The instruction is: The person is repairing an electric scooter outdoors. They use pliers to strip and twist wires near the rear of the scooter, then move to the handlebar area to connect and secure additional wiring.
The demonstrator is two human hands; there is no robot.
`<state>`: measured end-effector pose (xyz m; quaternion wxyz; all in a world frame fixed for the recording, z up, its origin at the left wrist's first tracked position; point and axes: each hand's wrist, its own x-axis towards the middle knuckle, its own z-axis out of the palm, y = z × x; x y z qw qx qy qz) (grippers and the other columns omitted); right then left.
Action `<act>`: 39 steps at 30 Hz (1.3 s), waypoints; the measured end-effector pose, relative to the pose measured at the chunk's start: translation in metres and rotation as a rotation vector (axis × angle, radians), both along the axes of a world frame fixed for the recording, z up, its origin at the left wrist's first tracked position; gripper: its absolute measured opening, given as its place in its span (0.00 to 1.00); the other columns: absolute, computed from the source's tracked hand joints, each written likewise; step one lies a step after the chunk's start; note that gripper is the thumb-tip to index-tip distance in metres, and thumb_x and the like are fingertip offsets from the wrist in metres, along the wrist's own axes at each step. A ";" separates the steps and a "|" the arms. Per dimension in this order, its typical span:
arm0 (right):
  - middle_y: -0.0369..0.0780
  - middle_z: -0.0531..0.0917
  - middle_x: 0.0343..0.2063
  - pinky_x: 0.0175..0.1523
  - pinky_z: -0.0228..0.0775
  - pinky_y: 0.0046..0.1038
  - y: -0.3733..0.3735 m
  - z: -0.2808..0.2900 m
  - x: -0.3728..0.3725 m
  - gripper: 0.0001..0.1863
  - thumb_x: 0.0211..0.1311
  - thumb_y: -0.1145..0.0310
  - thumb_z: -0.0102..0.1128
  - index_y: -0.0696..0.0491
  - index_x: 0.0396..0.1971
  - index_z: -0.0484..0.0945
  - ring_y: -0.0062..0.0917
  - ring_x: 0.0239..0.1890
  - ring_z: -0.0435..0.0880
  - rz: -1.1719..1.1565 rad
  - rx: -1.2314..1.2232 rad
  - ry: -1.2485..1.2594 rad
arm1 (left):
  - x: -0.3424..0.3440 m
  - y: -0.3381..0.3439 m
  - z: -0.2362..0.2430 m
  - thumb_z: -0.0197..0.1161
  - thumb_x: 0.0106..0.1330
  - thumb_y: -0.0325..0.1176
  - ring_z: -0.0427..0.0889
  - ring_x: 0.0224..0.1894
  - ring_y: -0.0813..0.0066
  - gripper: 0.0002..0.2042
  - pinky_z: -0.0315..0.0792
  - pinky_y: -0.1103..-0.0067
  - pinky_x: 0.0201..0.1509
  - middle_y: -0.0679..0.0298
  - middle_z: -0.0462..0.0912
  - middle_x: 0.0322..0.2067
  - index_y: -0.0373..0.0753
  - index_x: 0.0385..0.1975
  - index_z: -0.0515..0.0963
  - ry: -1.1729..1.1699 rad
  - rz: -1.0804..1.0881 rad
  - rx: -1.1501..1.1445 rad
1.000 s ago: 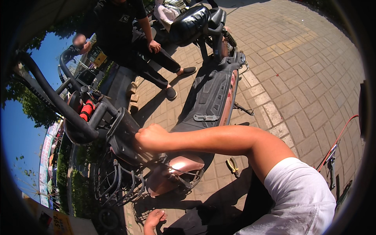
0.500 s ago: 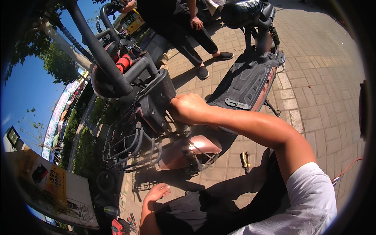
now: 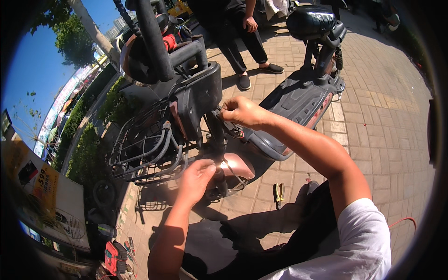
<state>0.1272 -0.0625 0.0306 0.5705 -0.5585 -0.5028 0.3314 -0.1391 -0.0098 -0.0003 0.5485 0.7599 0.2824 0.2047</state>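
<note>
An electric scooter stands in front of me, with a dark front panel (image 3: 205,88), a wire basket (image 3: 144,144) and a pinkish front fender (image 3: 239,166). My right hand (image 3: 242,113) is closed in a pinch beside the steering column, just below the panel. Right under its fingers is a dark part (image 3: 232,129) with a bit of red; what the fingertips grip is hidden. Lower down, my left hand (image 3: 197,179) reaches up beside the front fork, left of the fender. Its thumb and fingers are pressed together, and I cannot make out anything between them.
Yellow-handled pliers (image 3: 278,195) lie on the paving near my leg. A red and black case (image 3: 114,258) stands at lower left beside small tools. Beyond the footboard (image 3: 294,105) and seat (image 3: 310,22), another person (image 3: 242,37) stands. A sign board (image 3: 51,200) is at left.
My left hand has risen from above my lap to the front fork, and its fingers have come together. My right hand has shifted off the panel's edge to below it. The view has turned slightly.
</note>
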 end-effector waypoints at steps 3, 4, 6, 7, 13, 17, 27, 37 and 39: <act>0.35 0.79 0.23 0.32 0.67 0.23 -0.008 0.005 0.009 0.12 0.60 0.67 0.59 0.62 0.28 0.78 0.16 0.26 0.72 -0.032 0.032 -0.109 | 0.070 0.001 0.002 0.63 0.69 0.35 0.78 0.39 0.81 0.15 0.72 0.83 0.45 0.66 0.81 0.38 0.32 0.49 0.76 -0.225 0.041 -0.135; 0.38 0.80 0.24 0.33 0.69 0.25 -0.005 0.005 0.008 0.12 0.58 0.67 0.59 0.63 0.30 0.79 0.17 0.27 0.75 -0.033 0.040 -0.135 | 0.083 0.003 0.002 0.63 0.69 0.34 0.76 0.37 0.83 0.14 0.71 0.83 0.42 0.67 0.81 0.37 0.32 0.48 0.76 -0.297 0.046 -0.202; 0.42 0.82 0.24 0.36 0.72 0.28 0.004 0.002 0.004 0.13 0.56 0.67 0.59 0.64 0.31 0.80 0.20 0.28 0.77 -0.016 0.059 -0.155 | 0.100 0.013 -0.011 0.62 0.70 0.33 0.69 0.32 0.87 0.09 0.64 0.86 0.36 0.74 0.78 0.33 0.35 0.42 0.78 -0.417 0.062 -0.208; 0.42 0.81 0.23 0.36 0.72 0.29 0.007 -0.002 0.003 0.13 0.56 0.67 0.59 0.64 0.30 0.80 0.20 0.27 0.77 -0.013 0.083 -0.169 | 0.107 0.014 -0.016 0.61 0.70 0.33 0.69 0.32 0.88 0.08 0.64 0.87 0.37 0.74 0.77 0.32 0.36 0.41 0.78 -0.472 0.078 -0.239; 0.45 0.80 0.22 0.35 0.72 0.31 0.006 -0.003 0.012 0.11 0.56 0.68 0.58 0.64 0.29 0.77 0.26 0.26 0.78 -0.021 0.152 -0.342 | 0.123 0.028 -0.030 0.59 0.72 0.33 0.75 0.32 0.84 0.07 0.68 0.84 0.39 0.70 0.81 0.32 0.36 0.41 0.79 -0.483 0.050 -0.237; 0.51 0.80 0.23 0.36 0.72 0.36 -0.002 0.008 0.005 0.13 0.56 0.68 0.57 0.65 0.32 0.77 0.35 0.26 0.81 -0.076 0.181 -0.591 | 0.113 0.030 -0.029 0.55 0.74 0.33 0.83 0.37 0.75 0.09 0.76 0.77 0.46 0.63 0.85 0.37 0.35 0.43 0.78 -0.443 0.024 -0.218; 0.47 0.81 0.25 0.38 0.72 0.30 0.003 0.005 0.020 0.15 0.57 0.67 0.55 0.67 0.33 0.76 0.24 0.29 0.78 0.105 0.082 -0.345 | 0.099 0.031 -0.014 0.54 0.74 0.32 0.82 0.40 0.76 0.09 0.75 0.78 0.51 0.63 0.84 0.38 0.35 0.40 0.79 -0.509 -0.125 -0.367; 0.34 0.77 0.26 0.39 0.68 0.22 -0.010 0.000 0.053 0.09 0.61 0.69 0.56 0.61 0.29 0.74 0.15 0.31 0.71 -0.026 0.025 -0.302 | 0.098 0.026 -0.011 0.54 0.74 0.31 0.81 0.39 0.83 0.09 0.74 0.83 0.46 0.67 0.84 0.37 0.36 0.44 0.80 -0.336 -0.053 -0.203; 0.34 0.78 0.27 0.37 0.68 0.22 -0.010 -0.001 0.052 0.09 0.64 0.68 0.55 0.60 0.31 0.74 0.15 0.30 0.72 -0.001 0.049 -0.291 | 0.098 0.024 -0.010 0.54 0.74 0.31 0.81 0.39 0.83 0.09 0.74 0.83 0.45 0.67 0.84 0.37 0.35 0.44 0.79 -0.338 -0.043 -0.183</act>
